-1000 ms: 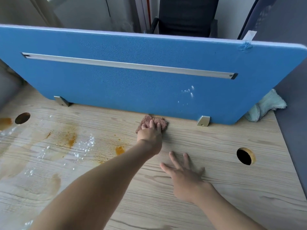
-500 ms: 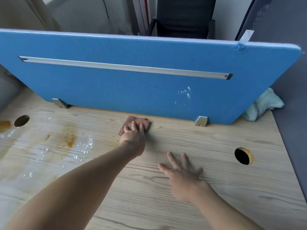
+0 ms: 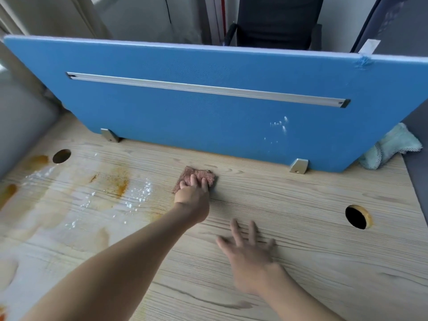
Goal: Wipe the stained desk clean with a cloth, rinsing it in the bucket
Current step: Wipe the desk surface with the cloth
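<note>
Near the foot of the blue partition, the left grip presses the brown cloth flat to the surface. Its fingers lie extended on top and are not curled round it, presumably to spread pressure over the whole pad. The right grip is released, fingers splayed on bare wood, likely bracing the reach. The orange stains and white droplets lie just left of the cloth, not yet wiped. The bucket is not in view.

Against the frame a half second back, the cloth sits farther from the right bracket and closer to the stains, a leftward stroke. The right grip holds about the same spot.
</note>
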A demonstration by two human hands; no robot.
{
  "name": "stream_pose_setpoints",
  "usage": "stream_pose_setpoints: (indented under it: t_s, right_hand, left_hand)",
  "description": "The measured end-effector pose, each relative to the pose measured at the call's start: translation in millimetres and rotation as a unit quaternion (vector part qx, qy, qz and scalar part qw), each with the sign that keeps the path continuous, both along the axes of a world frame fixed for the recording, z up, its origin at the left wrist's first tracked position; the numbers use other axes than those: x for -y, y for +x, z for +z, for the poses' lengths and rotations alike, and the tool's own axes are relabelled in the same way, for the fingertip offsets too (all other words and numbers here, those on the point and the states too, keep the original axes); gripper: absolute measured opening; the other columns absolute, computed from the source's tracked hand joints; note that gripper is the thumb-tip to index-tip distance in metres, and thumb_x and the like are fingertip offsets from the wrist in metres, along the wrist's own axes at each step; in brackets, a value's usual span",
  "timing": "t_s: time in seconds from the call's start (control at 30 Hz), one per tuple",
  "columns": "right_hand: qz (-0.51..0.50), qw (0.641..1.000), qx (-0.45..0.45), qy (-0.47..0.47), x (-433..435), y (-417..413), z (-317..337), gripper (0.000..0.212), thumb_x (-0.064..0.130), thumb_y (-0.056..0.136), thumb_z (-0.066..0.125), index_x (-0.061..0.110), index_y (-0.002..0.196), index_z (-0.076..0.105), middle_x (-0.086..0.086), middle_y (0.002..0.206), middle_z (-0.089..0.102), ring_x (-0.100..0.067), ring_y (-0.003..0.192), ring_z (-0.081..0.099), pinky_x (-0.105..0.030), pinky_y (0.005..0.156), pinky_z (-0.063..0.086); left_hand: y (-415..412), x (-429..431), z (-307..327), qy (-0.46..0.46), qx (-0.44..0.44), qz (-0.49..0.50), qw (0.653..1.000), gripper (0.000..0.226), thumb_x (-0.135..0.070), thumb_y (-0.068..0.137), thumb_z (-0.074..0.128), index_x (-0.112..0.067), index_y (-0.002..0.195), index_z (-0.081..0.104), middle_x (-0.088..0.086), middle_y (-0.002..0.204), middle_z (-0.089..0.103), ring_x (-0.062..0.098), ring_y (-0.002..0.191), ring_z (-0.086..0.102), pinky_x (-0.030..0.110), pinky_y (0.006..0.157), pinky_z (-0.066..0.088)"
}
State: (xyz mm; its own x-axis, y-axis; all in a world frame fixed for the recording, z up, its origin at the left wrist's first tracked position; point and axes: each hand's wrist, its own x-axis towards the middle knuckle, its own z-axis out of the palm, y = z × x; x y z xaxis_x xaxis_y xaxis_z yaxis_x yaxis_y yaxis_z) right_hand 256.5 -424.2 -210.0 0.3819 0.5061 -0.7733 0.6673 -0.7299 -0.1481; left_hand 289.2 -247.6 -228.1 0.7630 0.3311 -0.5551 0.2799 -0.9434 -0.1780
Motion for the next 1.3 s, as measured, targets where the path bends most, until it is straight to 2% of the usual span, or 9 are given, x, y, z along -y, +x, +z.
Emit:
stream_pose_setpoints:
  t_s: [0.17, 0.27, 0.4, 0.5, 0.6, 0.77, 0.9, 1.07, 1.3]
  right_hand:
    - [-0.011, 1.000, -0.023, -0.015, -10, 10, 4, 0.090, -0.002, 0.090, 0.037, 0.040, 0.158, -0.004, -0.002, 0.159, -0.038, -0.050, 0.143, -0.030, -0.084, 0.105, 0.010]
    - [-0.010, 1.000, -0.016, -0.019, -11, 8, 3, 0.092, -0.004, 0.088, 0.036, 0.041, 0.157, -0.005, -0.001, 0.159, -0.038, -0.050, 0.142, -0.031, -0.084, 0.104, 0.009]
    - [-0.024, 0.999, -0.025, -0.011, -10, 8, 5, 0.097, -0.008, 0.086, 0.037, 0.043, 0.157, -0.003, 0.000, 0.158, -0.039, -0.048, 0.142, -0.034, -0.084, 0.104, 0.006]
    - [-0.029, 0.999, -0.028, -0.009, -11, 8, 7, 0.097, -0.009, 0.086, 0.038, 0.043, 0.158, -0.001, 0.001, 0.158, -0.040, -0.047, 0.143, -0.033, -0.084, 0.105, 0.006]
    - [-0.034, 0.999, -0.020, -0.008, -10, 8, 6, 0.093, -0.006, 0.088, 0.038, 0.044, 0.158, 0.002, 0.002, 0.159, -0.037, -0.046, 0.144, -0.031, -0.083, 0.105, 0.007]
    - [-0.034, 0.999, -0.014, -0.003, -10, 5, 7, 0.087, 0.000, 0.091, 0.040, 0.045, 0.157, 0.005, 0.001, 0.160, -0.035, -0.046, 0.146, -0.027, -0.080, 0.109, 0.009]
    - [0.005, 1.000, 0.006, 0.005, -16, -17, 7, 0.078, 0.003, 0.090, 0.039, 0.033, 0.157, 0.012, -0.006, 0.164, -0.024, -0.046, 0.148, -0.020, -0.078, 0.110, 0.011]
    - [0.048, 0.999, 0.012, -0.019, -11, -41, 0, 0.085, 0.008, 0.093, 0.042, 0.032, 0.158, -0.008, -0.009, 0.158, -0.038, -0.049, 0.144, -0.029, -0.081, 0.107, 0.008]
    - [0.030, 0.999, -0.013, -0.016, -16, -34, 6, 0.079, 0.015, 0.095, 0.043, 0.034, 0.159, 0.000, -0.006, 0.160, -0.036, -0.047, 0.145, -0.028, -0.080, 0.108, 0.010]
  left_hand:
    - [-21, -9, -3, -0.035, 0.011, -0.010, 0.999, 0.073, -0.012, 0.099, 0.036, -0.015, 0.160, -0.004, 0.019, 0.165, -0.008, 0.047, 0.150, 0.007, 0.051, 0.117, 0.031]
    - [-15, -7, 1, -0.037, 0.017, 0.022, 0.999, 0.071, -0.014, 0.100, 0.038, -0.013, 0.160, -0.002, 0.020, 0.165, -0.006, 0.050, 0.148, 0.009, 0.052, 0.114, 0.036]
    - [-43, 13, 2, -0.055, -0.001, -0.002, 0.998, 0.075, -0.015, 0.100, 0.042, -0.012, 0.159, -0.005, 0.020, 0.165, -0.010, 0.048, 0.149, 0.006, 0.049, 0.114, 0.037]
    - [-56, 6, 0, -0.081, 0.023, 0.006, 0.996, 0.074, -0.013, 0.099, 0.042, -0.021, 0.160, 0.001, 0.013, 0.166, -0.008, 0.042, 0.151, 0.005, 0.052, 0.112, 0.039]
    - [-46, 6, 2, -0.072, 0.034, 0.020, 0.997, 0.070, -0.017, 0.099, 0.043, -0.019, 0.159, 0.007, 0.013, 0.166, -0.003, 0.042, 0.150, 0.009, 0.053, 0.109, 0.039]
    - [-70, 25, 4, -0.074, 0.001, 0.028, 0.997, 0.077, -0.012, 0.100, 0.042, -0.015, 0.159, -0.007, 0.017, 0.165, -0.013, 0.046, 0.150, 0.000, 0.049, 0.115, 0.033]
    - [-77, 17, 4, -0.076, 0.012, 0.022, 0.997, 0.077, -0.010, 0.099, 0.041, -0.017, 0.160, -0.005, 0.015, 0.166, -0.012, 0.043, 0.151, 0.000, 0.048, 0.117, 0.028]
    - [-68, 18, 6, -0.067, 0.012, 0.042, 0.997, 0.077, -0.013, 0.100, 0.044, -0.015, 0.159, -0.006, 0.018, 0.165, -0.011, 0.045, 0.150, 0.001, 0.047, 0.116, 0.030]
    - [-88, 7, 1, -0.079, 0.007, 0.023, 0.997, 0.077, -0.012, 0.099, 0.043, -0.018, 0.160, -0.005, 0.015, 0.166, -0.011, 0.043, 0.151, 0.001, 0.051, 0.118, 0.029]
